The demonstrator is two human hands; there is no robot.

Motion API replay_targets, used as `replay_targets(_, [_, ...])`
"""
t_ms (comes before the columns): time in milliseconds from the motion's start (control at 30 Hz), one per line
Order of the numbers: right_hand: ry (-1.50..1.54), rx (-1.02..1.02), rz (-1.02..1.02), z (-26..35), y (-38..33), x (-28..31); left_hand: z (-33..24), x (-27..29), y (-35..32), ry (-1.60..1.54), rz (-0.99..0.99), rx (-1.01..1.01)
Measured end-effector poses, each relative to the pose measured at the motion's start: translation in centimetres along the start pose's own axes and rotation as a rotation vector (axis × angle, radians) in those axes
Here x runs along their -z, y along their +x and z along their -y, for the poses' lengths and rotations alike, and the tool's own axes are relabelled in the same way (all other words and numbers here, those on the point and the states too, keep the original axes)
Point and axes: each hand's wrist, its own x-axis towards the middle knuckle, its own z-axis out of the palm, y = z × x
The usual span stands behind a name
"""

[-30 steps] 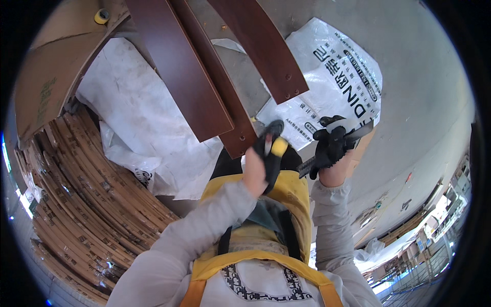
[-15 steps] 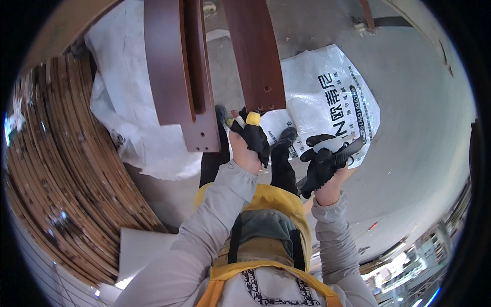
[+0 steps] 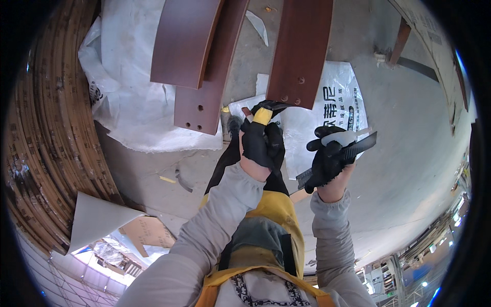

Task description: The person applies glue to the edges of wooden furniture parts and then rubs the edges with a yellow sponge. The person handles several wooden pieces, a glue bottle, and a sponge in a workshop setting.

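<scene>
My left hand point(image 3: 260, 142) wears a black glove and is closed around a small tool with a yellow end point(image 3: 263, 116), held up just below the nearest brown board point(image 3: 302, 51). My right hand point(image 3: 328, 159), also in a black glove, grips a dark flat blade-like tool point(image 3: 358, 147) that points up to the right, with a small white piece point(image 3: 343, 138) pinched against it. The two hands are close together but apart. Two more brown boards point(image 3: 186, 43) with drilled holes lie overlapping to the left point(image 3: 202, 100).
A printed white plastic sack point(image 3: 332, 100) lies on the concrete floor point(image 3: 409, 153) under my hands. Crumpled white sheeting point(image 3: 128, 102) lies at left, beside a tall stack of curved wood strips point(image 3: 46, 133). A white card point(image 3: 97, 220) and cardboard scraps point(image 3: 148, 233) sit lower left.
The view has swung so the boards now sit higher and straighter in the picture. Both hands keep their tools and have stayed close together in front of my chest.
</scene>
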Motion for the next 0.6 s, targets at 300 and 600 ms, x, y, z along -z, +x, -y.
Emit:
replay_targets(300, [-0.140,0.044,-0.109,-2.9,1.5,-0.1,-0.1,1.6,2.7,0.044,0.219,0.040])
replay_targets(600, [0.000,0.106,-0.046,-5.2,4.2,-0.4,1.4,3.9,4.3,0.603,0.391,-0.608])
